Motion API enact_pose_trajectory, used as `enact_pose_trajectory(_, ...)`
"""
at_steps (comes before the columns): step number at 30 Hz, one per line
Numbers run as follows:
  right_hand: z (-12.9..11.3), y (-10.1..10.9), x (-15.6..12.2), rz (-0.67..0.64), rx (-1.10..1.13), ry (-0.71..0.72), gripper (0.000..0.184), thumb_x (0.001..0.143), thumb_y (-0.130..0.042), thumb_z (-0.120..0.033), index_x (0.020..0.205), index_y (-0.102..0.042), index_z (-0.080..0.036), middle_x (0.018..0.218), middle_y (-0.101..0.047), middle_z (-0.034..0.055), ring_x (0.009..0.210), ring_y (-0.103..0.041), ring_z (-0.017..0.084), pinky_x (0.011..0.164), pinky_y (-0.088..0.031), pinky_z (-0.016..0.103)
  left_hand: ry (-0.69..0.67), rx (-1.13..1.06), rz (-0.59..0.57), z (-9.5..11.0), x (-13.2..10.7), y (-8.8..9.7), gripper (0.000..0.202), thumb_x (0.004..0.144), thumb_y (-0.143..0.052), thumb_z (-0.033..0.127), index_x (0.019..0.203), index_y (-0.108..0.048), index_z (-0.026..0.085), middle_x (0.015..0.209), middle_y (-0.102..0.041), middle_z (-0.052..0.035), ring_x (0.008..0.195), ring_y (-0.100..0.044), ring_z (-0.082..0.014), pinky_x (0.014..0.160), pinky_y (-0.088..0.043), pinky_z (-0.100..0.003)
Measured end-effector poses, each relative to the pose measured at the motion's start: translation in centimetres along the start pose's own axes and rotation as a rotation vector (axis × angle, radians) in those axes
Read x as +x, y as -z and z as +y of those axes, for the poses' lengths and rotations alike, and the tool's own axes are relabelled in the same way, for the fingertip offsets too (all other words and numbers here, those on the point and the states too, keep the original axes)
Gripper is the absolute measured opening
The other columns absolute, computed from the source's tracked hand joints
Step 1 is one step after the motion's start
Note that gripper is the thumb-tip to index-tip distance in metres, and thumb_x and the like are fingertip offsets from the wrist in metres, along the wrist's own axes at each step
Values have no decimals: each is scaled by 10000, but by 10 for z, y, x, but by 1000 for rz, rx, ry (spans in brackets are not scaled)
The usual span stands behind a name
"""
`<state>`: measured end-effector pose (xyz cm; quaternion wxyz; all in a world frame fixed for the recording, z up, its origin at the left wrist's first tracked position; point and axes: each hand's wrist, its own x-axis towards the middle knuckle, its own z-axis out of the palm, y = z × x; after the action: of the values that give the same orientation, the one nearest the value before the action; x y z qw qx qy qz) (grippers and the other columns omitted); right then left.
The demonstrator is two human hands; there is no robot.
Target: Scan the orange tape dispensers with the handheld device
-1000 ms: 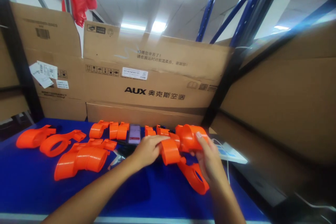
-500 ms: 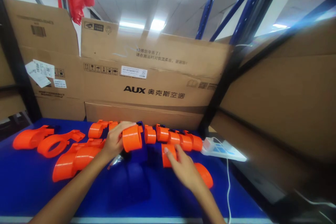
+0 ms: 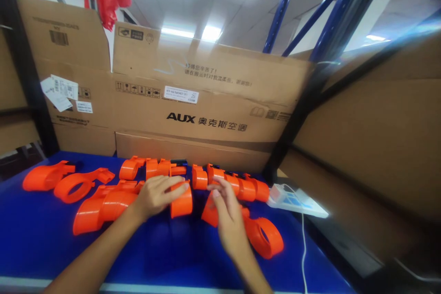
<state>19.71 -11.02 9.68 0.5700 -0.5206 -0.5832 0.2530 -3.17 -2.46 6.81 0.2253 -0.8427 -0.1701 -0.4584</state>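
Observation:
My left hand [image 3: 155, 196] is closed over an orange plastic cylinder piece [image 3: 181, 203] on the blue table [image 3: 41, 248]. My right hand [image 3: 225, 213] rests on another orange part [image 3: 208, 211] with its fingers curled down over it. An orange ring-shaped part [image 3: 264, 237] lies just right of my right wrist. Behind my hands runs a row of orange cylinder pieces [image 3: 241, 187]. A larger orange tube part [image 3: 103, 207] lies to the left of my left hand.
Two orange ring parts [image 3: 65, 182] lie at the far left. A white power strip [image 3: 292, 197] with a white cable sits at the right table edge. Big cardboard boxes [image 3: 206, 105] wall the back and right side, between blue rack posts.
My left hand brought its orange cylinder down and right toward the table centre. My right hand moved up slightly onto the orange part, and the ring part beside it now shows.

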Motion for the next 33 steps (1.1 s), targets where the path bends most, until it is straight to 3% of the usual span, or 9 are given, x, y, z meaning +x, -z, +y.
enact_pose_trajectory(3,8,-38,-4,-88,467,-171,450,918,-514,-527,1306,-542,-301,1366,-583,57,1289,-513,256,1038,-428,407,7,22,52,-1,-4,2,394,925,-527,112,1285,-595,258,1224,-685,-114,1041,-689,-214,851,-560,-350)
enact_pose_trajectory(6,17,-54,-9,-133,608,-239,440,870,-613,-509,1265,-588,-318,1407,-558,21,1387,-410,235,1140,-327,395,18,6,80,-2,-8,3,388,933,-518,116,1292,-591,243,1221,-685,-120,1083,-675,-214,861,-561,-336)
enact_pose_trajectory(11,17,-39,-26,-76,574,-260,455,871,-637,-487,1297,-567,-344,1494,-458,-5,1472,-256,213,1208,-190,413,47,-26,117,-2,-8,2,409,925,-518,95,1305,-579,232,1211,-686,-119,1119,-658,-213,862,-563,-324)
enact_pose_trajectory(17,20,-21,-56,18,460,-208,602,856,-677,-458,1407,-454,-364,1615,-230,-40,1515,-60,219,1228,-62,439,70,-73,145,0,-6,1,429,918,-525,80,1312,-573,240,1210,-683,-113,1115,-658,-212,859,-568,-330)
enact_pose_trajectory(24,26,-28,-48,41,420,-177,549,867,-656,-456,1373,-487,-324,1548,-377,7,1488,-204,223,1222,-119,423,72,-84,116,7,-4,-1,379,934,-521,115,1279,-594,253,1198,-691,-105,1087,-675,-205,825,-578,-318)
enact_pose_trajectory(27,24,-41,-28,-37,548,-220,545,865,-637,-468,1366,-484,-318,1456,-504,26,1411,-372,220,1179,-247,414,56,-101,86,13,-4,-3,380,933,-522,117,1273,-601,266,1198,-694,-92,1089,-675,-201,851,-576,-324)
enact_pose_trajectory(30,21,-57,-1,-147,683,-316,494,816,-633,-455,1278,-570,-290,1252,-661,28,1199,-580,248,1013,-441,398,73,-103,45,16,-6,-7,376,935,-516,121,1264,-611,277,1200,-689,-85,1084,-675,-203,877,-571,-346)
enact_pose_trajectory(33,21,-68,26,-210,757,-356,410,760,-625,-391,1137,-640,-232,957,-729,8,932,-671,231,841,-501,342,147,-128,19,13,-9,-11,375,949,-480,134,1268,-616,276,1199,-675,-94,1093,-666,-211,873,-574,-358)
